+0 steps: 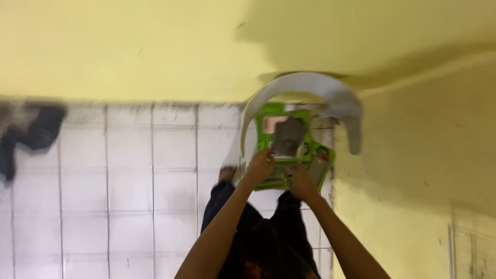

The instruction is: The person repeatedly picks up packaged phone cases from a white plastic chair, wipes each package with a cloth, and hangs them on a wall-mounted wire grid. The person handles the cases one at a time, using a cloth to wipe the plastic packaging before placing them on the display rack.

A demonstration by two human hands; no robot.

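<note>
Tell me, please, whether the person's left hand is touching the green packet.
Touching. The head view shows the left hand closed over the lower left edge of the green packet, with no gap visible, while the right hand grips its lower edge too.

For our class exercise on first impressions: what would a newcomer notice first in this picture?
The eye lands on the bright green pack right of centre, which the left hand and right hand hold by its lower edge. A curved grey panel arches over it against the yellow wall. Left of them lies a white tiled floor, with a blurred dark cloth at the far left.
</note>
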